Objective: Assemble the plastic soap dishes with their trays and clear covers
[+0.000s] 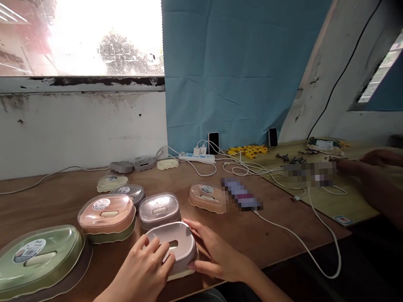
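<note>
At the front edge of the table, a greyish-pink oval plastic box with a slot in its top sits over a pale wavy-edged base. My left hand has its fingers bent over the left part of the box, closed on it. Holding the right end is my right hand, with the thumb low on the side and the fingers at the back corner. Just behind stands a similar mauve box under a clear cover. What lies under my left fingers is hidden.
To the left are a peach box and a large green box with clear covers. Another peach box stands beside a phone with a cable. A power strip lies behind. A co-worker's hand is at right.
</note>
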Tool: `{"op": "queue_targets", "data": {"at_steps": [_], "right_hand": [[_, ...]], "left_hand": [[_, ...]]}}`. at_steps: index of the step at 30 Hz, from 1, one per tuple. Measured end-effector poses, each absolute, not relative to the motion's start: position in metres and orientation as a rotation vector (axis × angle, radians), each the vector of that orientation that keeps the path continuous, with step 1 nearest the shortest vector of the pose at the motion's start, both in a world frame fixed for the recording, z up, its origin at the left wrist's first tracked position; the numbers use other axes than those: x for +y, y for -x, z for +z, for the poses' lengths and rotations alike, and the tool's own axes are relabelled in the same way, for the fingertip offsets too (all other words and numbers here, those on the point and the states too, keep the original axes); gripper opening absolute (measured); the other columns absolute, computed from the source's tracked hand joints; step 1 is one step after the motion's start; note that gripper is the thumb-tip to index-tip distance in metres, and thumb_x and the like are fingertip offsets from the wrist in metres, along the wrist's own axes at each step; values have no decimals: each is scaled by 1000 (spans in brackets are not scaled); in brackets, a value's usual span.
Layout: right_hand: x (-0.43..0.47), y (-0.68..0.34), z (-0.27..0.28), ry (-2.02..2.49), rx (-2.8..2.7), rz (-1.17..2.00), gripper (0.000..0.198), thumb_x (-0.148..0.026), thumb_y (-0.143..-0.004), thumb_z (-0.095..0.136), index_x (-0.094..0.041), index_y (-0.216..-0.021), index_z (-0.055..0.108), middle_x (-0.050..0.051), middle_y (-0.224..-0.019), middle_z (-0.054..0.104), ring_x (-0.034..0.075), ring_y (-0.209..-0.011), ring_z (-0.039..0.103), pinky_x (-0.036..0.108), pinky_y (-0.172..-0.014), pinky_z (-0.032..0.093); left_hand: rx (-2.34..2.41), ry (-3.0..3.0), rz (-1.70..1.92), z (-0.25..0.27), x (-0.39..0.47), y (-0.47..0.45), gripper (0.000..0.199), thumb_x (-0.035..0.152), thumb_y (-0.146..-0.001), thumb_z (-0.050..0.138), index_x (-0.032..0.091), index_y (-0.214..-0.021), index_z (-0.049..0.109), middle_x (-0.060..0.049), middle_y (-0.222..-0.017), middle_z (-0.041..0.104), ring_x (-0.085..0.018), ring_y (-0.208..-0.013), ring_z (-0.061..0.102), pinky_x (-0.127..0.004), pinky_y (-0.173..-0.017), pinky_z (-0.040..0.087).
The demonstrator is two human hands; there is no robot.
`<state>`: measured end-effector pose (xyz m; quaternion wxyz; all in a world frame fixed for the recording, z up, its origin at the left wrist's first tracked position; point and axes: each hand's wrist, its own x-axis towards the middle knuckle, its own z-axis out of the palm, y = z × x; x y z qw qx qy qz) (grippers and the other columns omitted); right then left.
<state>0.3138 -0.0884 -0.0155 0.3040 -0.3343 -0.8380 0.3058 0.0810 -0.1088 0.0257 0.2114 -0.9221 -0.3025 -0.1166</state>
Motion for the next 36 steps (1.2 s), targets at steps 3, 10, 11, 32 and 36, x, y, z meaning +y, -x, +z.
{"op": "queue_targets", "data": {"at_steps": [3, 10, 11, 32, 36], "right_hand": [[-88, -314, -16, 852, -2225, 792, 84, -26, -74, 70, -20, -143, 22, 13, -139, 39, 26, -129, 37, 41, -109, 30], [-90, -313, -9, 832, -2310, 758, 88, -20, -64, 70, -18, -142, 27, 13, -136, 35, 28, -125, 37, 40, -106, 32], [-90, -312, -8, 842, -2322, 757, 87, -21, -64, 70, -18, -141, 29, 13, -135, 35, 28, -125, 38, 40, -105, 32], [-88, -313, -9, 872, -2299, 889, 89, -24, -65, 71, -18, -141, 27, 13, -134, 37, 27, -121, 42, 39, -103, 35], [-88, -313, -9, 875, -2352, 895, 91, -22, -65, 69, -18, -144, 23, 13, -138, 33, 27, -124, 39, 39, -105, 32]], "left_hand": [[-841, 2592, -299, 23, -110, -80, 9, 22, -80, 57, 21, -88, 61, -3, -79, 63, -21, -70, 56, -35, -64, 35], [-911, 2725, -496, 14, -116, -75, 35, 27, -80, 57, 26, -114, 55, -6, -121, 58, -30, -112, 50, -46, -94, 37], [-973, 2732, -540, 12, -116, -74, 47, 27, -77, 58, 27, -123, 49, -7, -133, 50, -32, -123, 41, -51, -100, 32], [-1492, 2932, -1131, -29, -108, -59, 84, 15, -66, 70, 28, -137, 28, -13, -145, 31, -32, -130, 40, -49, -103, 40], [-1458, 2902, -1146, -29, -108, -59, 79, 18, -66, 71, 28, -135, 32, -13, -143, 33, -30, -128, 42, -46, -101, 42]]}}
